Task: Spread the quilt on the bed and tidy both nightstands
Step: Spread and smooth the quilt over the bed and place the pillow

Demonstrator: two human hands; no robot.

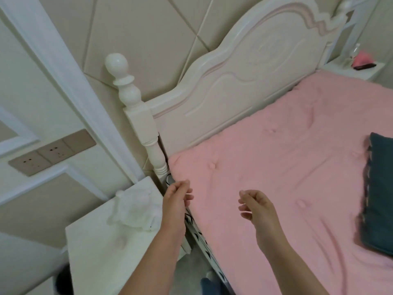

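Both hands hang over the bed's near head corner with fingers loosely curled and nothing in them: the left hand [177, 193] sits right above the gap between the bed and the near nightstand [89, 248], the right hand [254, 206] over the pink quilt [276, 167] just inside its near edge. The quilt already lies flat across the bed up to the headboard [244, 81], with only shallow creases near the right hand and around the dark cushion [380, 192] at the bed's far side. The likeliest slip, I judge, is at the left hand: the quilt's corner ends right at the gap, so a careless tug could drag it off the mattress edge and down beside the bedpost [140, 116]. A pull from the right hand could also bunch the cloth toward the cushion. On the nightstand's back corner lies a crumpled white cloth [134, 209], very near the left forearm; a sweep of that arm could knock it to the floor. The far nightstand [359, 72], beyond the headboard's far end, holds a pink item [362, 59] and a clear bottle [353, 54], so it likely remains untidied and is easily forgotten.
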